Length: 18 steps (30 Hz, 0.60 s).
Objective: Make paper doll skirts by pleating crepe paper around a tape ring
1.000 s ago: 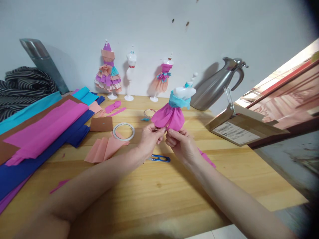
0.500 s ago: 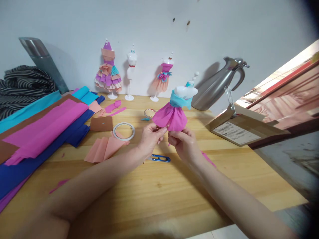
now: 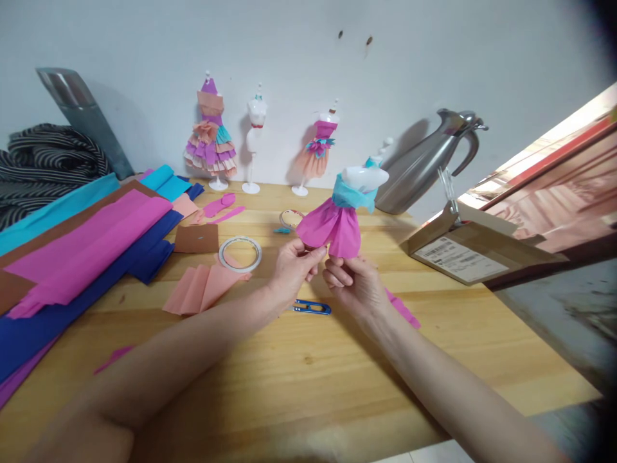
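Note:
A small white dress form [image 3: 364, 175] tilts to the right above the table, dressed in a light-blue crepe paper bodice [image 3: 351, 195] and a flared magenta paper skirt [image 3: 332, 226]. My left hand [image 3: 297, 262] pinches the skirt's lower left edge between thumb and fingers. At the bottom hem, my right hand [image 3: 354, 280] is closed with its fingers curled under the skirt; its exact grip, and the form's stand, are hidden. Blue thread snips [image 3: 312, 307] lie on the table below my hands. A magenta paper scrap [image 3: 402, 308] rests beside my right wrist.
Three dress forms, one in a ruffled dress [image 3: 211, 138], stand by the wall. Crepe paper sheets [image 3: 91, 247] pile up at left. A tape roll [image 3: 240, 254] lies near peach paper [image 3: 200, 289]. A steel jug [image 3: 429, 157] and cardboard box [image 3: 463, 251] stand at right.
The skirt's front hem hangs slightly lower and my right hand's fingers have shifted beneath it. My left hand keeps its pinch. The whole view has moved slightly.

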### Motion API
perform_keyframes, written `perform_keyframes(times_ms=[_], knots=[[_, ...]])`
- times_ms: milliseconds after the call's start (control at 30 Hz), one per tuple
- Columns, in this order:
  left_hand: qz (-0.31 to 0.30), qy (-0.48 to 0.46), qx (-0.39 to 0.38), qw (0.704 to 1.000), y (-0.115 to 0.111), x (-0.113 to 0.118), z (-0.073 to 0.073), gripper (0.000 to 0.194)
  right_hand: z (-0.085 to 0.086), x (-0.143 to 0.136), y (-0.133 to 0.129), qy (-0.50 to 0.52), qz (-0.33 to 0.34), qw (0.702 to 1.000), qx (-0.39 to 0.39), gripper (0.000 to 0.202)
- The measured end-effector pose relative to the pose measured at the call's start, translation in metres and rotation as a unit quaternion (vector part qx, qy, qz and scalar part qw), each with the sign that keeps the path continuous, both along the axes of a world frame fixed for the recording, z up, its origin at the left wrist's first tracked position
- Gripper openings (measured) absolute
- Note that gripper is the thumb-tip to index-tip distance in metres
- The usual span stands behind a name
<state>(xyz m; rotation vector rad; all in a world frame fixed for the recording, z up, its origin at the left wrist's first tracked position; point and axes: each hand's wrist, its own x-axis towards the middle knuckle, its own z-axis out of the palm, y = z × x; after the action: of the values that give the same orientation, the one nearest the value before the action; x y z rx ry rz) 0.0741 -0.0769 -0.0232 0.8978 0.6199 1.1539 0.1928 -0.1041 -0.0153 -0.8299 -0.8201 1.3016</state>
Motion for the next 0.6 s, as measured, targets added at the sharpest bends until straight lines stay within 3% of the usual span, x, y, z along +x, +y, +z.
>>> perform_keyframes(times_ms=[333,600], knots=[[-0.011,-0.018,-0.008,1.0,0.0005,0.0021,-0.004,0.028,0.0004,-0.0052,0.0018,-0.013,0.012,1.0,0.021,0.038],[-0.013,-0.016,-0.008,1.0,-0.0025,0.0017,-0.0007,0.029,0.0014,-0.0035,0.0049,-0.006,0.017,1.0,-0.013,0.035]])
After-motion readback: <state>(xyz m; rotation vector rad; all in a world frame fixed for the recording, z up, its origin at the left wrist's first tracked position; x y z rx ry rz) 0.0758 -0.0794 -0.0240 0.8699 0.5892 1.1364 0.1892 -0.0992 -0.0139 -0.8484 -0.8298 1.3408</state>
